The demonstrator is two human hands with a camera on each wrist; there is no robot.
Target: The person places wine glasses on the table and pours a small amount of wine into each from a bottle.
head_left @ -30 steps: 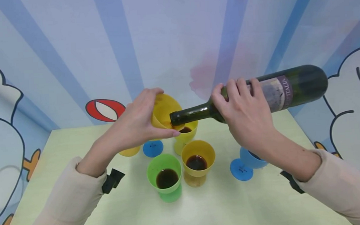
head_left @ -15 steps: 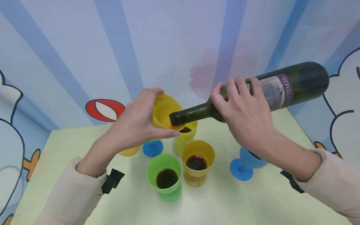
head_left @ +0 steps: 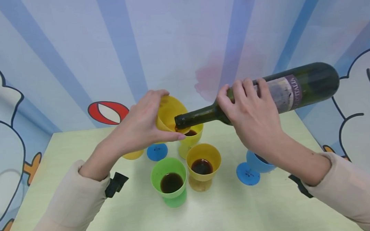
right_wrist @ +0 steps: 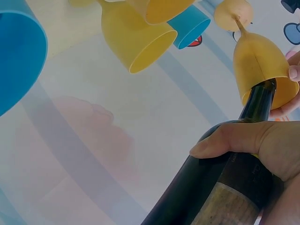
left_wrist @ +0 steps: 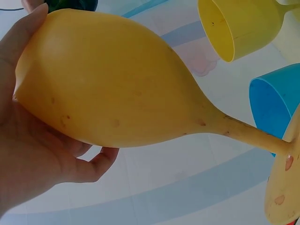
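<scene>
My left hand (head_left: 138, 122) grips the bowl of a yellow goblet (head_left: 169, 111), tilted above the table with its mouth toward the bottle. In the left wrist view, the fingers and thumb wrap the bowl of this goblet (left_wrist: 112, 79), whose stem and foot show on the right. My right hand (head_left: 254, 117) holds a green wine bottle (head_left: 315, 84) around its body, lying nearly level with its base raised. The bottle's mouth reaches inside the goblet's rim, where a little dark liquid shows. The right wrist view shows the bottle neck (right_wrist: 259, 101) at the rim.
Below the hands stand a green goblet (head_left: 171, 169), an orange-yellow goblet (head_left: 203, 151) and a yellow goblet (head_left: 198, 130), each with dark liquid. A blue goblet (head_left: 258, 163) is partly behind the right forearm. A blue foot (head_left: 157, 152) shows beneath the left hand.
The bottle's base has risen slightly over the last second, while its mouth stays at the goblet. The left hand and the standing goblets have hardly moved.
</scene>
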